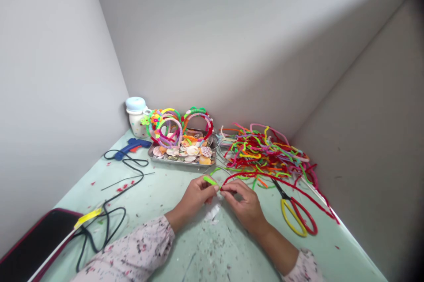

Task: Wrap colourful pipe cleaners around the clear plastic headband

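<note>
Near the middle of the table, my left hand (198, 193) pinches a short green pipe cleaner (210, 180) that pokes up between thumb and fingers. Facing it, my right hand (244, 202) is closed on the end of a long red pipe cleaner (278, 179), which arches away to the right. The fingertips of both hands nearly meet where green and red come together; the exact joint is too small to make out. Behind them is a heap of colourful pipe cleaners (265, 154).
A metal tray (185, 163) of shells carries decorated hoops (170, 129). To its left are a white jar (137, 123) and a blue glue gun (132, 146) with a black cable (124, 191). Scissors (298, 216) lie right; a dark device (39, 242) sits front left.
</note>
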`<state>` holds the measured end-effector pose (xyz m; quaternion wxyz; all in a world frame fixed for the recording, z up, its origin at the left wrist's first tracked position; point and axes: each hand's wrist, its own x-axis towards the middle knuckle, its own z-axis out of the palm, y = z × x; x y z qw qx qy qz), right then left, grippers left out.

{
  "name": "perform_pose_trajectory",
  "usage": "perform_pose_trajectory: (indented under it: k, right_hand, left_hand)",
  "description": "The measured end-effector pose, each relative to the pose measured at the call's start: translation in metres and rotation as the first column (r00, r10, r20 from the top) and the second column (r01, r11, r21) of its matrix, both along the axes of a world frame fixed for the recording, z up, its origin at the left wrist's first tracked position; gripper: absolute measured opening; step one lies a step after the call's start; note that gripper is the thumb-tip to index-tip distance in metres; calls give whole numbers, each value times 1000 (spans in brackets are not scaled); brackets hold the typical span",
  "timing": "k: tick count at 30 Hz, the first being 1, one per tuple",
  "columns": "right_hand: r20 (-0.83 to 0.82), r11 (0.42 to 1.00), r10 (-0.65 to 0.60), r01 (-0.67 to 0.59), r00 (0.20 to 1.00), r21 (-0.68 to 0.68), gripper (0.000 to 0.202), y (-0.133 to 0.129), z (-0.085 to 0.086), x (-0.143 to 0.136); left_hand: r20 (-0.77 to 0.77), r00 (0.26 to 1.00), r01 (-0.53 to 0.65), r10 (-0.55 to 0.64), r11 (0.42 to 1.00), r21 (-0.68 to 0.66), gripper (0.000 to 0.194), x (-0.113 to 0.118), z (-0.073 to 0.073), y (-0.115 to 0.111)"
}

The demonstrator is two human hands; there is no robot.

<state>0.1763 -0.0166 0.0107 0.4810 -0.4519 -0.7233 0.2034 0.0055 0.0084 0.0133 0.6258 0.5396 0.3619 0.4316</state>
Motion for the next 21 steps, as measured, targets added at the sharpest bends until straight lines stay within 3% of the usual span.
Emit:
perform_pose_trajectory:
  k: [10, 21]
  right_hand:
    - [31, 997, -64, 63, 997, 34, 5, -2, -1, -1]
    - [16, 997, 14, -16, 1000, 74, 9, 0, 0, 1]
  left_hand:
    - [20, 1000, -5, 6, 1000, -17, 29, 0, 1, 0]
    - [14, 1000, 2, -2, 1000, -2, 27, 0, 0, 1]
